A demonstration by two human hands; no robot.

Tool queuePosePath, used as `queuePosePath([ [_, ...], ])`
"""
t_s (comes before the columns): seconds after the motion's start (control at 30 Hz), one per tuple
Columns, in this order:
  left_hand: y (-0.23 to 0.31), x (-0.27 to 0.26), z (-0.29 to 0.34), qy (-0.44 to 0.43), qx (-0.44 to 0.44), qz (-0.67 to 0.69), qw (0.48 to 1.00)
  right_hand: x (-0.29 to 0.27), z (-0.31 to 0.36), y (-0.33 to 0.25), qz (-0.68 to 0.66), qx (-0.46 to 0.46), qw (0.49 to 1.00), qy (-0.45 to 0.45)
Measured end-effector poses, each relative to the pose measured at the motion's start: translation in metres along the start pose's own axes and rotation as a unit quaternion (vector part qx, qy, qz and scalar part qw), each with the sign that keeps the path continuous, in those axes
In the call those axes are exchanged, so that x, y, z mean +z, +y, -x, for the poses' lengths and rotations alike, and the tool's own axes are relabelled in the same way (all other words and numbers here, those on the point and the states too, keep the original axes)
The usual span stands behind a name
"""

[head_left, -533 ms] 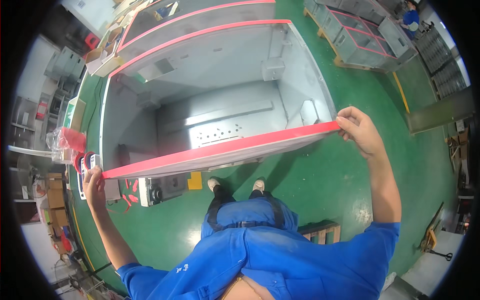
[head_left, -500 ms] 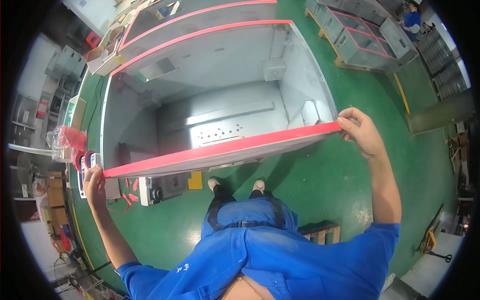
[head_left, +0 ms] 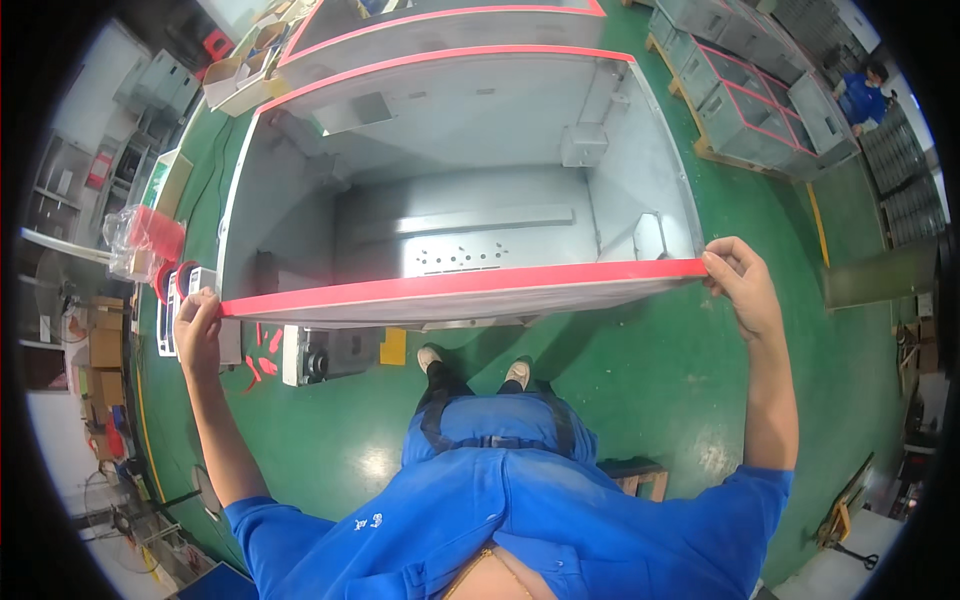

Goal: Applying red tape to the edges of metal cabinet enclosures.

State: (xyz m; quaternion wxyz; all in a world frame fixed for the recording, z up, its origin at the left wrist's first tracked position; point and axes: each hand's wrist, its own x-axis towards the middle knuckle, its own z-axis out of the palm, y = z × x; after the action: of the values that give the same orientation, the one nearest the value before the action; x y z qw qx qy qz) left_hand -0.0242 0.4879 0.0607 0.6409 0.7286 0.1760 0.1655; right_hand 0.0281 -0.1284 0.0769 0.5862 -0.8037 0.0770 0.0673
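A large open grey metal cabinet [head_left: 460, 190] lies in front of me, its inside showing a bracket bar and a row of holes. Along its near edge runs a strip of red tape [head_left: 460, 284]. My left hand [head_left: 198, 330] is closed, thumb and fingers pinching the left end of the tape at the near left corner. At the near right corner, my right hand [head_left: 742, 285] pinches the other end between thumb and fingers. How firmly the strip sticks to the edge I cannot tell.
Another red-edged cabinet [head_left: 440, 38] stands just behind. Rolls of red tape [head_left: 170, 282] and a plastic-wrapped red bundle [head_left: 150, 240] are at the left. Red scraps [head_left: 264, 365] lie on the green floor near a grey unit [head_left: 325, 355]. A co-worker [head_left: 862, 98] is beside palletised cabinets [head_left: 755, 110].
The view has turned, so the cabinet sits farther right and its near edge looks more level. Both hands still pinch the tape ends at the corners.
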Motion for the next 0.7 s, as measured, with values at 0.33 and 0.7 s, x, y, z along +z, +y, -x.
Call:
queuePosePath([
  [0.33,0.009,0.009,0.006,0.030,-0.019,0.003,0.999,0.021,0.013,0.002,0.180,-0.219,0.947,0.152],
  [0.7,0.008,0.008,0.009,0.024,-0.010,-0.023,0.999,0.077,0.028,-0.012,0.345,-0.439,0.827,0.067],
])
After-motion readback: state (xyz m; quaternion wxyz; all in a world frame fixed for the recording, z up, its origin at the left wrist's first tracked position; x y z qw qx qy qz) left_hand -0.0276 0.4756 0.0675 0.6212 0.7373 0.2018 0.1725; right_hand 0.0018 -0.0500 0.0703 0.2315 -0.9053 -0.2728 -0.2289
